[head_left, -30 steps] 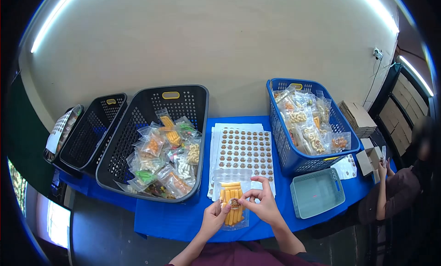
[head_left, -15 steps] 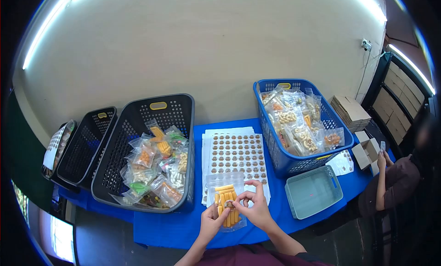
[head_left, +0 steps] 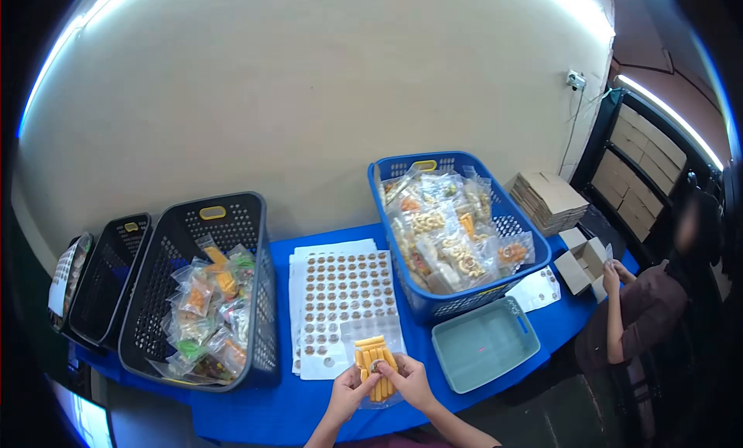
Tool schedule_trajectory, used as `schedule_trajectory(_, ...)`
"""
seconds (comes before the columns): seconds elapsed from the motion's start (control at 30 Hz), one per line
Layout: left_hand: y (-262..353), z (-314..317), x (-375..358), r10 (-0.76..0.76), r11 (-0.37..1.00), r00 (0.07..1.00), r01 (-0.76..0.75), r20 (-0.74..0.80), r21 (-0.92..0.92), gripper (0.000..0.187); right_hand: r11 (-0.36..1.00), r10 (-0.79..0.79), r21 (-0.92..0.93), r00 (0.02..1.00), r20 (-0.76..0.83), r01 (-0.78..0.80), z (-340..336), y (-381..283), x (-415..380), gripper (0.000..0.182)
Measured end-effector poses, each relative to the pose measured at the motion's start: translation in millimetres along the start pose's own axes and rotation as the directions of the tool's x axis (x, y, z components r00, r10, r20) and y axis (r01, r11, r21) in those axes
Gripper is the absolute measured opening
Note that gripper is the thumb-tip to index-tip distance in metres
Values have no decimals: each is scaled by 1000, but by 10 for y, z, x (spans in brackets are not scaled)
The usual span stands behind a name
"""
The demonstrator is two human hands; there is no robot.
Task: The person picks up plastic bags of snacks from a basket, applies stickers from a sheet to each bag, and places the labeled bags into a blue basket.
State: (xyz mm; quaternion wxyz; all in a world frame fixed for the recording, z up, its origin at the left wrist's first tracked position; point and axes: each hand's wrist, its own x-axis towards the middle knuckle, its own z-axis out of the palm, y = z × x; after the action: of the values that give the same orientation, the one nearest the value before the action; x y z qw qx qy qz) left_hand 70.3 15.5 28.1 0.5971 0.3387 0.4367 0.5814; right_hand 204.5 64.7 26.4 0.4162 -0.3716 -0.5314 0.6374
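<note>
A clear plastic bag of yellow stick snacks (head_left: 371, 330) is held low in front of me, over the table's front edge. My left hand (head_left: 348, 391) grips the bag's left side, thumb on the front. My right hand (head_left: 410, 382) clasps its right side, with the thumb on a round brown sticker (head_left: 377, 366) on the bag's front. The fingers behind the bag are hidden. Just beyond it lie white sheets of round stickers (head_left: 344, 282), with a bare spot near the bottom of the top sheet.
Left of the sheets stands a black basket (head_left: 267, 309) of snack bags; to their right is a blue basket (head_left: 449, 305) of more bags. A grey-green tray (head_left: 484, 355) sits in front. Another person (head_left: 635, 309) handles something small beside an open carton (head_left: 580, 266).
My right hand has gone from pinching at the sticker with raised fingers to holding the bag's side, thumb on the sticker. The view has turned to the right.
</note>
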Motion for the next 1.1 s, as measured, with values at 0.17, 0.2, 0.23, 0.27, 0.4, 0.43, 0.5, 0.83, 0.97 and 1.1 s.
schedule_trajectory(0.17,-58,263,115,-58,997,990,50,130,62,35,994,-84,54,986,-146,93,-256,-119,-128,19)
schedule_trajectory(0.2,-77,310,129,-58,997,988,50,143,62,36,993,-70,86,989,-132,82,-331,-102,-129,18)
schedule_trajectory(0.23,-103,353,137,-61,997,986,52,156,63,36,990,-55,119,991,-119,69,-417,-69,-129,17)
schedule_trajectory(0.27,-142,387,142,-68,996,986,60,154,60,36,987,-41,152,993,-106,57,-493,-48,-134,17)
schedule_trajectory(0.4,-359,569,213,-38,999,997,36,72,32,33,997,-69,32,991,-114,73,-702,-62,-150,16)
schedule_trajectory(0.43,-409,637,236,-19,1000,999,18,27,20,31,995,-97,21,986,-138,101,-705,-82,-161,16)
schedule_trajectory(0.5,-462,788,297,55,985,998,-51,-20,166,27,977,-204,-102,955,-217,185,-720,-108,-202,17)
schedule_trajectory(0.83,-603,1176,298,102,954,992,-117,69,277,27,984,-166,-114,937,-308,137,-1137,-232,-345,22)
schedule_trajectory(0.97,-493,1165,253,-15,988,988,-9,154,155,31,990,-140,-63,951,-277,128,-1218,-200,-347,23)
schedule_trajectory(1.1,-502,1219,214,20,991,999,-24,33,133,29,991,-124,39,984,-126,130,-1242,-232,-304,26)
